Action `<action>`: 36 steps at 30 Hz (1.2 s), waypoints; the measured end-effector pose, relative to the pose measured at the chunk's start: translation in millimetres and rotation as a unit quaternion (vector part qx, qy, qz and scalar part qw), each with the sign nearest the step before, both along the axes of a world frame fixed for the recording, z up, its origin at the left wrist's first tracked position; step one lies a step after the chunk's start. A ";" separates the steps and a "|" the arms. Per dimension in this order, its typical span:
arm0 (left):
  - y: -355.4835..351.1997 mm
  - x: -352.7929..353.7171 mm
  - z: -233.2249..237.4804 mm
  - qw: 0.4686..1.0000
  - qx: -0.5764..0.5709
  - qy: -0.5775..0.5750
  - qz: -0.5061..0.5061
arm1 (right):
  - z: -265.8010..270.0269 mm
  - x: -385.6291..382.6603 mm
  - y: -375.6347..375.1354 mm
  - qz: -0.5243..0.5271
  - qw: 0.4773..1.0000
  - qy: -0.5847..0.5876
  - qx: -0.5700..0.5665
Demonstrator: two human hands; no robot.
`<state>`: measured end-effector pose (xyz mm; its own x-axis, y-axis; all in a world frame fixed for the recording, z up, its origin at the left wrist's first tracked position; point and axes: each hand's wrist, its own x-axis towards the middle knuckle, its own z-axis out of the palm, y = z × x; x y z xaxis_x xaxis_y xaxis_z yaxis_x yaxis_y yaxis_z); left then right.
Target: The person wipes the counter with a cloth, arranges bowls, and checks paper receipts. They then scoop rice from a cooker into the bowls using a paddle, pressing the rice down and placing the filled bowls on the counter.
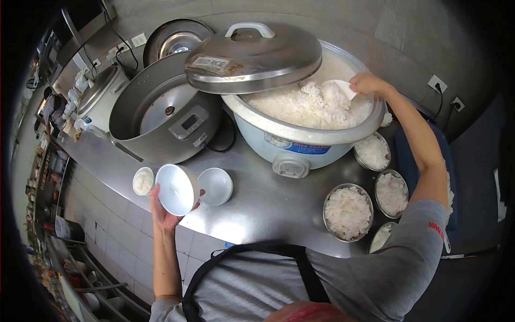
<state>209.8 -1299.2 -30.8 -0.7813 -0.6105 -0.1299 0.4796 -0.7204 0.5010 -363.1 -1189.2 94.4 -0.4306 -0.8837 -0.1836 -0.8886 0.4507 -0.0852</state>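
The right hand's (366,84) fingers are closing together on the paddle (342,87), which is pressing into the rice (316,102) inside the cooker (300,140). The left hand's (168,216) fingers are curving around the bowl (176,189), clamping it by its sides. A cup (143,181) and second bowl (216,187) are flanking it. The lid (255,60) is partly covering the cooker.

The lid (252,61) is smooth, stained metal with a glossy pale handle (250,30). The counter (257,198) is shiny metal; the left pot (166,121), duller grey metal. The bowls (175,190) at near left look smooth and glossy, the shirt (370,268) matt cloth.
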 end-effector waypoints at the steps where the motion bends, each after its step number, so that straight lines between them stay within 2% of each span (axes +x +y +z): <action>1: -0.3 -5.2 5.6 0.999 0.027 0.037 -0.007 | 1.8 1.2 1.5 0.005 0.998 -0.065 0.020; 2: -1.6 -11.3 11.9 0.996 0.053 0.075 -0.013 | 1.5 -0.3 2.6 0.003 0.994 -0.104 0.014; 4: -5.9 -27.0 26.9 0.993 0.026 0.096 -0.060 | -0.2 -5.9 3.8 -0.001 0.984 -0.180 0.001; 10: -4.7 -86.2 79.5 0.981 -0.019 0.150 -0.119 | 8.8 -19.1 -2.6 -0.026 0.978 -0.198 0.058; 12: -2.4 -108.1 97.9 0.966 -0.015 0.195 -0.171 | 26.6 -9.7 2.0 -0.036 0.962 -0.263 0.056; 13: -7.6 -117.1 97.9 0.972 -0.057 0.171 -0.149 | 32.1 -4.8 5.7 -0.042 0.952 -0.298 0.055; 16: -5.8 -152.7 115.2 0.967 -0.084 0.176 -0.161 | 34.4 -10.5 16.7 -0.117 0.914 -0.385 -0.048; 19: -7.0 -187.2 131.4 0.965 -0.109 0.153 -0.182 | 47.2 -13.7 27.6 -0.138 0.893 -0.423 -0.065; 22: -3.9 -215.1 133.1 0.967 -0.170 0.097 -0.166 | 49.3 -37.0 36.7 -0.120 0.894 -0.424 -0.081; 25: 3.8 -224.7 136.6 0.976 -0.171 0.058 -0.118 | 47.4 -44.4 42.7 -0.163 0.911 -0.374 -0.055; 29: 8.7 -237.4 138.9 0.976 -0.173 0.023 -0.130 | 53.7 -42.0 56.2 -0.146 0.916 -0.369 -0.054; 31: 13.4 -249.1 139.5 0.974 -0.175 0.015 -0.145 | 57.7 -41.1 59.3 -0.119 0.927 -0.344 -0.094; 36: 33.8 -287.6 137.7 0.981 -0.105 -0.003 -0.163 | 93.3 62.7 58.2 -0.079 0.912 -0.311 -0.257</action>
<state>-77.9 -1265.3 106.9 -0.9393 -0.3416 -0.0333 0.2372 -0.7162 0.6564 -300.3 -1131.0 187.7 -0.5137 -0.8579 -0.0151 -0.5246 0.3280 -0.7856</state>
